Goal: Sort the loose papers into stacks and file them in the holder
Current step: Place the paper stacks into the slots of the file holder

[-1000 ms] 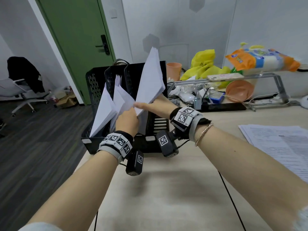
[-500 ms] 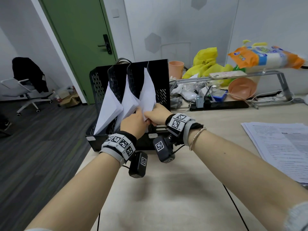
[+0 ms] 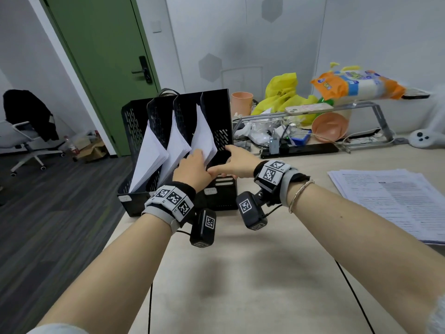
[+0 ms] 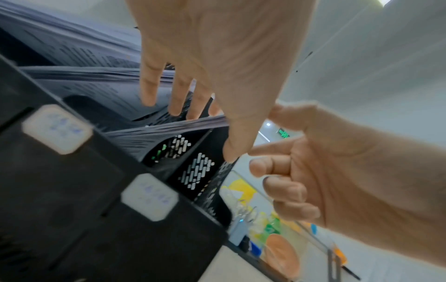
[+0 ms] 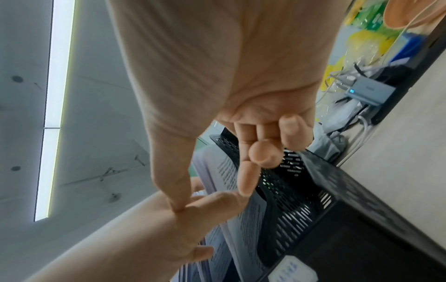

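Three paper stacks (image 3: pixel 204 136) stand in the black holder (image 3: pixel 216 104) on the tabletop (image 3: pixel 240 273). Our left hand (image 3: pixel 192 168) rests with relaxed fingers against the right stack; our right hand (image 3: pixel 237 162) is loose and holds nothing. We should push the stack fully down, then take the papers (image 3: pixel 395 201) lying to the right.

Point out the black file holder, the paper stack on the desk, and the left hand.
black file holder (image 3: pixel 222 112): head view, bare right side wall.
paper stack on the desk (image 3: pixel 395 201): head view, top printed sheet.
left hand (image 3: pixel 192 171): head view, back of hand.
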Available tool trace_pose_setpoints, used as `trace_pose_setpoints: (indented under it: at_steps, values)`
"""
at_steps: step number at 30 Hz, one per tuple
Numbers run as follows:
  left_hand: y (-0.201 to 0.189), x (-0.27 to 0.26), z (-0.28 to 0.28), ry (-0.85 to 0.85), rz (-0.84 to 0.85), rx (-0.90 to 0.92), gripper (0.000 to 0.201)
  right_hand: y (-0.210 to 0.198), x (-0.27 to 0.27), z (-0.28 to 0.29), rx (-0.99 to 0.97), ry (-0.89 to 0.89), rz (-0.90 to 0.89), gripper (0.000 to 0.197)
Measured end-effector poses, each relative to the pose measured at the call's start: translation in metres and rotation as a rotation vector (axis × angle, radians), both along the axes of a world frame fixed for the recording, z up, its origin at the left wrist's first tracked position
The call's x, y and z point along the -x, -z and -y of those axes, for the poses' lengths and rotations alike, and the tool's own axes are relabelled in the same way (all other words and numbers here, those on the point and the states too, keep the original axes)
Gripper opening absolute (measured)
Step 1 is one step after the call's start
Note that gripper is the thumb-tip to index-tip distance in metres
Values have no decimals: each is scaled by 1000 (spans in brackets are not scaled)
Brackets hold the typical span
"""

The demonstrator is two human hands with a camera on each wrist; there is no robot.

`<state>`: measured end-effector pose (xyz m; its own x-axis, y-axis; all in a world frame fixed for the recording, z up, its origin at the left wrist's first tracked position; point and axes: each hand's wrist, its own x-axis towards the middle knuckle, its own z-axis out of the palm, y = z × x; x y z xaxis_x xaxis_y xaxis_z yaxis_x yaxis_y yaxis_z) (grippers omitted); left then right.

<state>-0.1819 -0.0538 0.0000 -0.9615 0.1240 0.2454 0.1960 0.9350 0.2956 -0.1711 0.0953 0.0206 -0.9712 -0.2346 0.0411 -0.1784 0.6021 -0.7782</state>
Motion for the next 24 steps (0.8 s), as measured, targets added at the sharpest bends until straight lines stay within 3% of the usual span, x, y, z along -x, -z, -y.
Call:
trace_pose_setpoints:
  at_steps: [2, 4, 7, 11, 14, 19, 24]
  values:
    - [-8, -12, -10, 24, -93, -1, 32, -8, -16, -13, -4, 8, -31, 81]
    - [-13, -23, -21, 34, -141, 3, 45, -14, -29, -27, -4, 8, -54, 71]
    - [-17, -35, -39, 73, -207, 30, 71, -16, -46, -49, -27, 65, -55, 88]
    - [-23, -46, -68, 186, -278, -19, 65, -13, -63, -87, -81, 119, -53, 91]
    - [-22, -53, -101, 273, -204, -100, 57, -9, -75, -122, -128, 221, -47, 84]
    - [-13, -61, -158, 406, -32, -237, 42, -3, -102, -187, -134, 373, -38, 57]
    - [1, -67, -202, 429, 147, -251, 34, 3, -129, -250, -196, 516, -6, 39]
